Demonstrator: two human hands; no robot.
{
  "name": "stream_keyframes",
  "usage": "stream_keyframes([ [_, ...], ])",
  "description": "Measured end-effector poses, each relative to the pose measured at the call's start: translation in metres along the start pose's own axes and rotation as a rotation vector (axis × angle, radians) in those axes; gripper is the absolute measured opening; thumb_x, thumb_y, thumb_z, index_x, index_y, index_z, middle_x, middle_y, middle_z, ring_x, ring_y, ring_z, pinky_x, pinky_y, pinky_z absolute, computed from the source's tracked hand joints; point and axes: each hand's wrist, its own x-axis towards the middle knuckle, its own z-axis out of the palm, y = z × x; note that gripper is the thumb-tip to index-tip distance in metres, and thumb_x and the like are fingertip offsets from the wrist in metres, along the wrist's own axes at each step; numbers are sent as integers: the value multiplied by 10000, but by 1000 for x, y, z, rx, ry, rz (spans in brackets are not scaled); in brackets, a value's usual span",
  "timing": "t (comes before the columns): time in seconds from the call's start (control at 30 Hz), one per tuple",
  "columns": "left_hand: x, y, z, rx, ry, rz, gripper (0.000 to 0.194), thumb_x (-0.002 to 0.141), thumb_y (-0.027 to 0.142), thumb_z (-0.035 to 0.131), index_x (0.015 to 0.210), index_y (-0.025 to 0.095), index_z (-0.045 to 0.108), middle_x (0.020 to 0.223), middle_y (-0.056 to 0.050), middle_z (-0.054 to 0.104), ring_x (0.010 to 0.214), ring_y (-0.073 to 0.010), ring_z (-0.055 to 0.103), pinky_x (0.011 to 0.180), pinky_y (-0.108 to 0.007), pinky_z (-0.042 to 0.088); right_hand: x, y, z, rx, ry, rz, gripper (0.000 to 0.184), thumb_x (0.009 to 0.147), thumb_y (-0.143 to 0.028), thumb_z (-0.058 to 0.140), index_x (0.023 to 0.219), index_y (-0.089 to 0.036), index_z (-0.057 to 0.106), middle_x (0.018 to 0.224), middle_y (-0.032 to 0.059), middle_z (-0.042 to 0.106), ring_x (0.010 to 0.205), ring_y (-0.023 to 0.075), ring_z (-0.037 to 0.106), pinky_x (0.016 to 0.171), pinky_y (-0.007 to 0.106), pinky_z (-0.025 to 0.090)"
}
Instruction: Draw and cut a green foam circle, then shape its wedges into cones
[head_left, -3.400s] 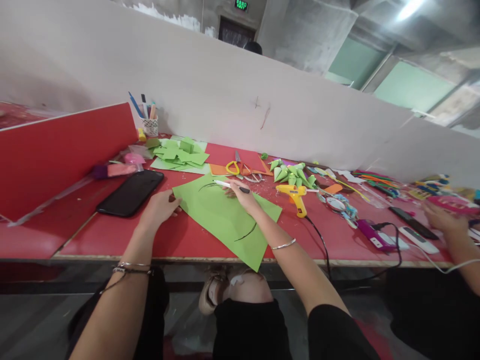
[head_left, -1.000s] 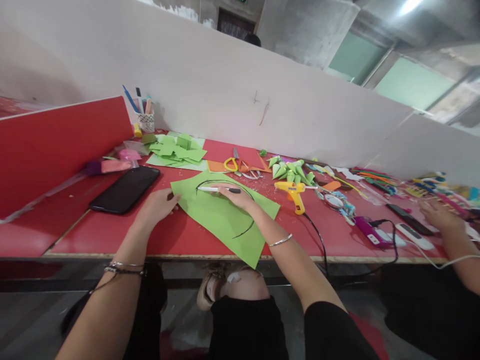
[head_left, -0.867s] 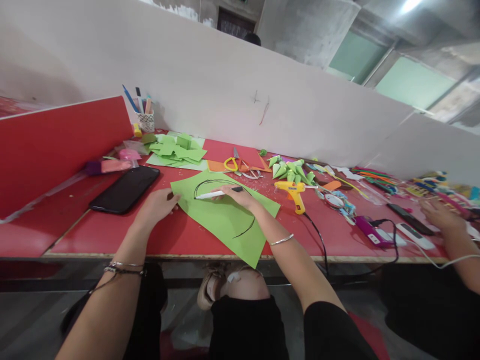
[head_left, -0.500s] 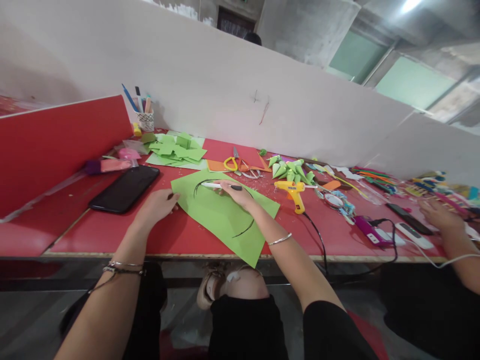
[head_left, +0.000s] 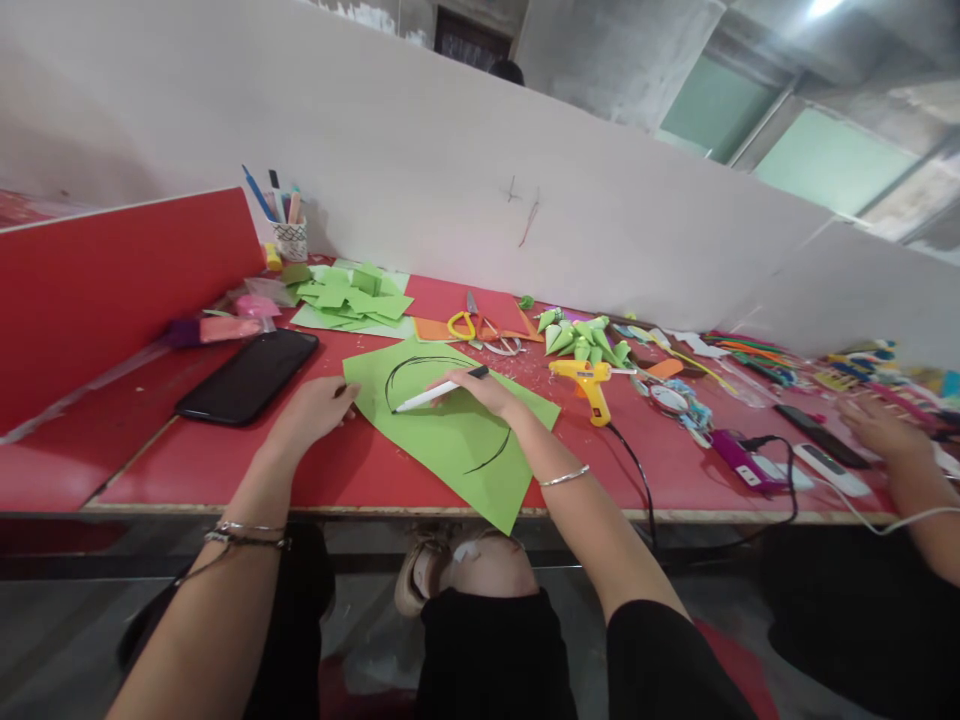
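Drawing side: our right hand (head_left: 480, 392), silver bangle (head_left: 565, 476) on the wrist, has its grip pinched around a slim white pen with a black end (head_left: 427, 398); it's tilted, tip down at the left part of a bright green sheet of paper (head_left: 450, 450)
Other side: our left hand (head_left: 316, 412) sits at the sheet's left corner, fingers curled; honestly we can't tell if that grip pinches the paper or just rests there
Sheet: lying at an angle on our glossy red table (head_left: 337, 475), nearest corner poking out past the edge. Black curved lines (head_left: 409, 363) run along the top and down the left, plus a separate arc lower right
Off to our left: flat black rectangular phone (head_left: 250, 377), near our left hand but apart from it
Back row: loose pile of cut green paper pieces (head_left: 356, 297), scissors with a yellow loop handle (head_left: 460, 327), cluster of pale green paper cones (head_left: 589, 342)
Beside our drawing arm: yellow plastic glue gun (head_left: 587, 380), black cord (head_left: 640, 470) drooping over the edge
Back left corner: white cup with a black pattern (head_left: 290, 241), few pens (head_left: 257, 192) standing in it
Far right: another person's hand (head_left: 885, 432), near a long dark remote-shaped thing (head_left: 821, 437); purple power strip (head_left: 742, 462) closer to us
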Motion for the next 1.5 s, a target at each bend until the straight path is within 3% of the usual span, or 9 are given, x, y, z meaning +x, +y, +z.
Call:
stream_keyframes([
  [0.1, 0, 0, 0, 0, 1, -3, 288, 739, 399, 386, 620, 183, 534, 567, -33, 627, 510, -163, 592, 493, -241, 435, 3, 7, -4, 99, 57, -19, 451, 831, -471, 375, 902, -149, 683, 699, 45, 667, 715, 150, 585, 786, 302, 431],
  [0.43, -4, 8, -3, -80, -6, -51, 242, 735, 355, 406, 623, 179, 527, 525, -21, 605, 474, -150, 570, 469, -235, 440, 7, 6, 1, 44, 158, -90, 379, 829, -450, 418, 1057, -210, 603, 907, 39, 647, 776, 123, 571, 776, 273, 439],
  [0.67, -9, 7, -12, -219, -21, -103, 110, 671, 258, 442, 628, 182, 510, 464, 12, 555, 491, -146, 575, 470, -223, 457, -6, -25, -14, 73, 519, -221, 507, 871, -497, 217, 1139, -207, 534, 899, 73, 619, 833, 154, 574, 738, 300, 461],
  [0.83, -12, -6, -28, -187, 14, -88, 136, 629, 291, 480, 535, 193, 474, 442, 5, 535, 439, -140, 524, 443, -232, 417, -26, -49, -25, 11, 628, -258, 494, 890, -460, 185, 1171, -213, 508, 904, 79, 607, 820, 153, 567, 723, 300, 455],
  [1.03, -13, -15, -38, -213, -50, -38, 217, 587, 403, 545, 576, 187, 539, 457, 15, 523, 441, -128, 490, 431, -232, 405, -35, -52, -29, -15, 596, -240, 465, 866, -495, 263, 1108, -225, 556, 866, 67, 611, 788, 153, 568, 703, 302, 462],
  [1.17, -7, -9, -29, -384, -96, -124, 178, 551, 321, 592, 550, 169, 499, 474, 18, 529, 464, -119, 512, 486, -241, 458, -33, -46, -20, -11, 558, -220, 415, 836, -504, 341, 1021, -233, 594, 842, 53, 614, 770, 153, 568, 703, 305, 469],
  [1.23, -5, -5, -22, -514, -83, -168, 137, 563, 255, 580, 639, 162, 514, 519, 23, 546, 509, -118, 546, 542, -248, 488, -30, -41, -13, 22, 505, -206, 384, 819, -493, 390, 992, -226, 604, 822, 44, 617, 745, 144, 571, 710, 302, 470],
  [1.33, -2, -3, -13, -605, -9, -181, 295, 613, 203, 528, 904, 157, 518, 594, 28, 553, 596, -128, 593, 615, -270, 513, -20, -28, -5, 84, 417, -171, 357, 797, -470, 443, 948, -197, 615, 766, 34, 619, 649, 114, 562, 675, 273, 470],
  [1.5, 0, -5, -4, -218, 22, 118, 469, 664, 264, 488, 1113, 131, 475, 921, -91, 606, 834, -203, 600, 794, -369, 477, 1, 0, 1, 72, 414, -41, 305, 790, -421, 461, 912, -182, 607, 763, 31, 627, 612, 91, 561, 623, 232, 455],
])
